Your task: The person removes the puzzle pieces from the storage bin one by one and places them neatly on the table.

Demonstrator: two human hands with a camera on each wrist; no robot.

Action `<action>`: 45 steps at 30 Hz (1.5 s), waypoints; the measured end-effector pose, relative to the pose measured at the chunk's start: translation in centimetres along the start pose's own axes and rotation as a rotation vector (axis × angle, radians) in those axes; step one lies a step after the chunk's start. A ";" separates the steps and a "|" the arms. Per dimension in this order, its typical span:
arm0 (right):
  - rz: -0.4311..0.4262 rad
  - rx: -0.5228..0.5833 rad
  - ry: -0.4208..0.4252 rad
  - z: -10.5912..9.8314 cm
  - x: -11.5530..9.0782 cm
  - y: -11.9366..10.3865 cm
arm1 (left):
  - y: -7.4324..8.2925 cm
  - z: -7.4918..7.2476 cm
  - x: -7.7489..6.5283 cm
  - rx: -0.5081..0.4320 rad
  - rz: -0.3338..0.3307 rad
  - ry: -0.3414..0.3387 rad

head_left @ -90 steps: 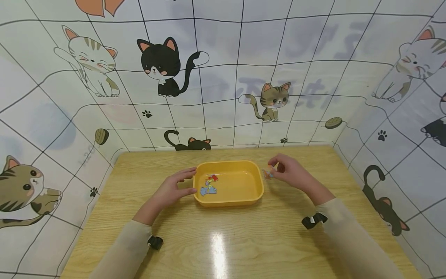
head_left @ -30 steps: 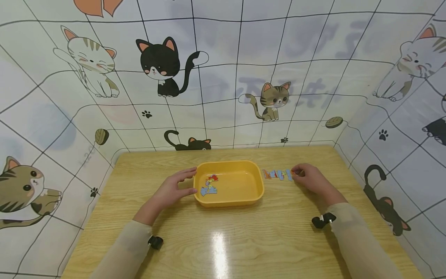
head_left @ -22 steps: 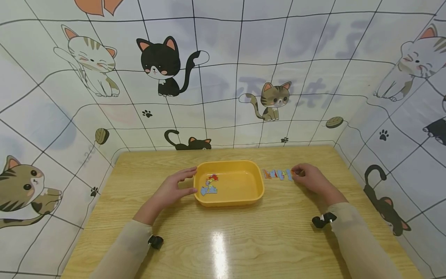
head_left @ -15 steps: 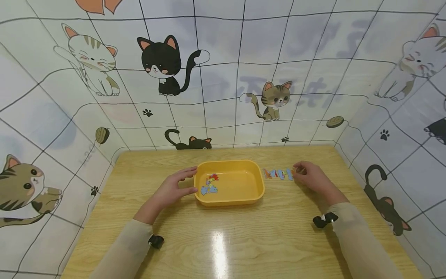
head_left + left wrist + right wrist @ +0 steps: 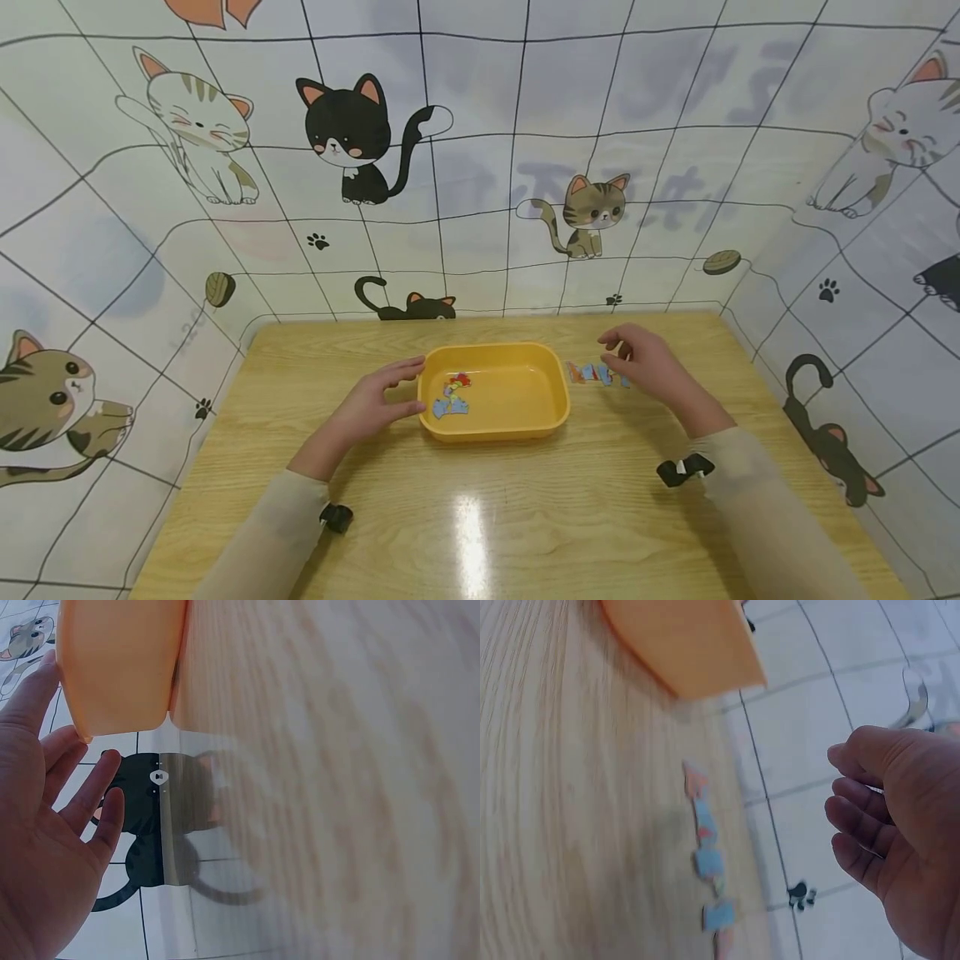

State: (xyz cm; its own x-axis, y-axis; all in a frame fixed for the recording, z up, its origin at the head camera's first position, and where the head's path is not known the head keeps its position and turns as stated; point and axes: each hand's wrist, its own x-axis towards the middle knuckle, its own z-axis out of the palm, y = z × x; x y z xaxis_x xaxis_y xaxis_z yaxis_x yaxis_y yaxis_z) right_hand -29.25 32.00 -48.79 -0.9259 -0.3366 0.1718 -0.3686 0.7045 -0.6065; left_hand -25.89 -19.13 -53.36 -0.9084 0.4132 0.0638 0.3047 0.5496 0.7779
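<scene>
A yellow plastic tray (image 5: 495, 435) sits on the table, with several blue, red and yellow jigsaw puzzle pieces (image 5: 451, 407) lying in its left part. My left hand (image 5: 369, 405) rests against the tray's left side, fingers spread and relaxed along the rim. To the right of the tray, more small puzzle pieces (image 5: 588, 373) lie in a row on the wood. Over this row's right end hovers my right hand (image 5: 647, 365), its fingers loosely bent and nothing between them. The right wrist view shows the row of pieces (image 5: 708, 862) apart from the hand (image 5: 915, 817).
The wooden table (image 5: 375, 517) spreads in front of the tray, with a bright reflection near its middle. A white cloth backdrop (image 5: 480, 200) with printed cats and grid lines rises behind the table and at both sides.
My right hand first laid pieces out rightward from beside the tray. It lingered at the row's right end, then lifted off and moved back left. The left hand has stayed on the tray.
</scene>
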 end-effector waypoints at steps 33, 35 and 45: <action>-0.304 -0.163 -0.419 9.7 5.2 -13.1 | 0.3 0.0 -0.2 0.017 0.007 -0.006; -0.317 -0.192 -0.436 10.6 5.5 -13.5 | 0.2 -0.1 -0.2 0.016 0.007 -0.007; -0.354 -0.193 -0.500 13.1 6.7 -15.7 | -0.1 -0.1 -0.1 0.010 0.047 -0.007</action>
State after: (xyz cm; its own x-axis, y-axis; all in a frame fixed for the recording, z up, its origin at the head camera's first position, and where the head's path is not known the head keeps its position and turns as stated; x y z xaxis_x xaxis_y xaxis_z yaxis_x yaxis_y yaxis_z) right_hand -28.62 10.55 -48.27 -0.6122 -0.7871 -0.0749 -0.6962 0.5815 -0.4208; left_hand -25.84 -19.26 -53.36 -0.8910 0.4437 0.0957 0.3498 0.5368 0.7678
